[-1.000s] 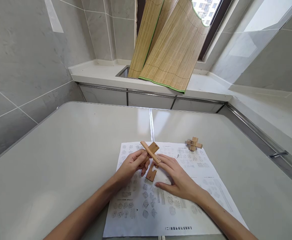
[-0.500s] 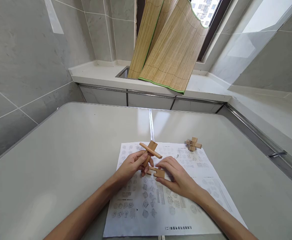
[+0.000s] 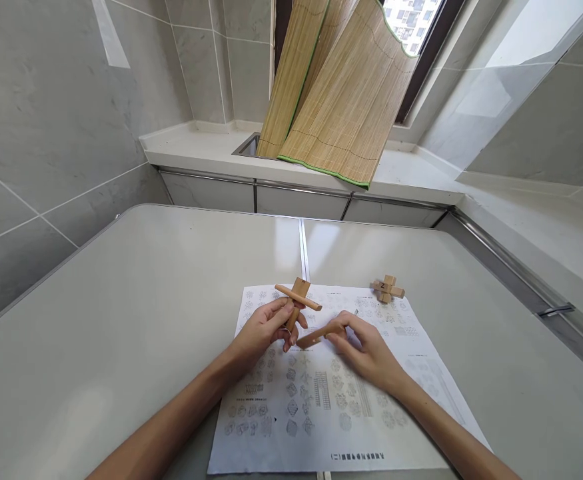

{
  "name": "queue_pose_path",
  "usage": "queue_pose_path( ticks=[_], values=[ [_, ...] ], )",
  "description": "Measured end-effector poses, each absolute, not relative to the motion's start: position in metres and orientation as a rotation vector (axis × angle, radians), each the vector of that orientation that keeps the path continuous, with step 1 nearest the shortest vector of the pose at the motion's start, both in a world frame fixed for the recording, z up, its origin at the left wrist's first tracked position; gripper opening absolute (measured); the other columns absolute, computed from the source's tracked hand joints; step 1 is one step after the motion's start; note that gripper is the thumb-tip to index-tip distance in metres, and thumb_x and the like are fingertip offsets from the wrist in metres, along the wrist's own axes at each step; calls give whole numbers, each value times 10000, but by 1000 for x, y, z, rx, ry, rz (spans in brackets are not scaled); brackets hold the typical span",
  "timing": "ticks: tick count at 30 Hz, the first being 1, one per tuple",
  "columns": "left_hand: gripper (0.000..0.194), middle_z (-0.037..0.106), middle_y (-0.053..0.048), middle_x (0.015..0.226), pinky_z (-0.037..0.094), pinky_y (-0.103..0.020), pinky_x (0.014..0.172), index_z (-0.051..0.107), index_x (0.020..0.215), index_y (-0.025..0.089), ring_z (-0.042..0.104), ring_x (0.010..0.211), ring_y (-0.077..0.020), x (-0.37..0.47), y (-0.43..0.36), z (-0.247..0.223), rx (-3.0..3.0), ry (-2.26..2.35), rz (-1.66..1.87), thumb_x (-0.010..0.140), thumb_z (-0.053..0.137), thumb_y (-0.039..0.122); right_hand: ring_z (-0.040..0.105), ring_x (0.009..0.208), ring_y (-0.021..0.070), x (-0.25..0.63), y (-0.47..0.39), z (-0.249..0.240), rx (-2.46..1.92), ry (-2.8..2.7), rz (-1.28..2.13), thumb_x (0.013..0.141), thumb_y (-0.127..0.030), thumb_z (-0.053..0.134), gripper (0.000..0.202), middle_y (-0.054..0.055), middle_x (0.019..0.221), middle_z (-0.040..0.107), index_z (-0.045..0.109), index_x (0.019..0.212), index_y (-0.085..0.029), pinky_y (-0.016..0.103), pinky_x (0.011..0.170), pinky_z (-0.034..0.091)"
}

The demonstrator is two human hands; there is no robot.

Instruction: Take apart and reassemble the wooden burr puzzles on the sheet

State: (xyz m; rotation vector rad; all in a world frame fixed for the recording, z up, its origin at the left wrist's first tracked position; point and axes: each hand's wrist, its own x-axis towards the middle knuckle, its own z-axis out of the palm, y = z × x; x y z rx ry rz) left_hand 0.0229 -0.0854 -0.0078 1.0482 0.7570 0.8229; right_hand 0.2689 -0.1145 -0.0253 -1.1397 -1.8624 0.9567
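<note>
My left hand (image 3: 267,327) is closed on two crossed wooden puzzle pieces (image 3: 300,288); one is a flat plate, the other a thin bar lying across it. Between the thumb and fingers of my right hand (image 3: 361,343) is a flat wooden puzzle piece (image 3: 312,339), tilted and partly edge-on, its far end close to my left fingertips. Both hands are over the printed instruction sheet (image 3: 321,427), which bears rows of small drawings. An assembled wooden cross puzzle (image 3: 387,289) marked with a number or letter rests at the sheet's far right corner.
The sheet lies on a white table (image 3: 121,320) with a metal seam (image 3: 303,250) down its middle. Beyond the table's far edge runs a white counter (image 3: 196,150) with a sink (image 3: 247,145). A bamboo mat (image 3: 341,107) hangs over the counter by the window.
My right hand has picked up the notched flat piece from beside my left fingers and turned it on edge. The crossed pieces in my left hand have shifted slightly left.
</note>
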Motion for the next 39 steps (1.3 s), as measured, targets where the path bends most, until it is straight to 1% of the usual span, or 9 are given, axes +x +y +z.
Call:
queue_pose_path(
  ticks=[5,7,9,11,19,25,30,35,39],
  values=[
    [465,672,-84,979,416,-262,518,677,1184,128,551,589,-97,22,-84,-11,1031,768,814,1001,621,552,682,899,245,275,-111,-22,-1106,-1487,1201,1040,-584,548,341,64,996,703,631,1034,-254,426,851,580],
    [458,676,-84,971,417,-266,520,679,1167,128,552,584,-97,22,-83,-12,1028,764,815,994,632,550,689,721,216,275,-112,-22,-1090,-1336,1346,1045,-619,512,367,44,901,709,570,1063,-257,379,677,595],
    [447,678,-84,971,419,-268,522,677,1152,130,554,582,-96,23,-83,-13,1027,756,814,993,636,546,561,480,159,274,-113,-23,-1095,-1272,1416,1043,-647,492,381,-26,710,625,528,1067,-268,288,462,471],
    [439,676,-80,966,421,-268,520,674,1142,133,554,580,-96,23,-82,-14,1024,755,811,996,632,545,422,409,127,273,-114,-24,-1120,-1291,1406,1047,-656,472,389,-68,626,522,530,1067,-271,258,422,364],
    [412,696,-107,1044,435,-269,523,668,1162,143,577,606,-104,20,-82,-15,1002,759,792,994,639,518,557,693,183,273,-106,-24,-1071,-1331,1340,1051,-566,541,341,39,915,660,640,1134,-250,375,765,518],
    [387,704,-133,1097,448,-266,534,665,1191,135,611,651,-123,20,-83,-12,1033,748,752,1005,627,473,657,725,208,276,-104,-25,-1031,-1196,1463,980,-557,674,397,85,995,755,599,1231,-259,375,687,540],
    [369,712,-148,1152,488,-278,610,676,1183,139,643,707,-136,20,-85,-9,1067,695,702,1005,643,461,691,756,224,275,-108,-24,-987,-1223,1505,959,-543,714,405,79,971,752,654,1240,-257,396,700,570],
    [335,717,-134,1101,532,-319,751,673,1111,130,679,760,-152,21,-87,-7,1103,607,611,1015,648,451,696,824,223,273,-111,-26,-852,-1311,1602,1023,-443,669,366,63,902,733,683,1317,-227,405,783,573],
    [327,713,-142,1133,538,-329,772,651,1159,137,692,768,-155,21,-88,-8,1109,535,588,1028,635,435,689,835,219,274,-111,-29,-797,-1340,1622,1045,-394,648,334,62,901,738,688,1334,-231,400,790,564]
  ],
)
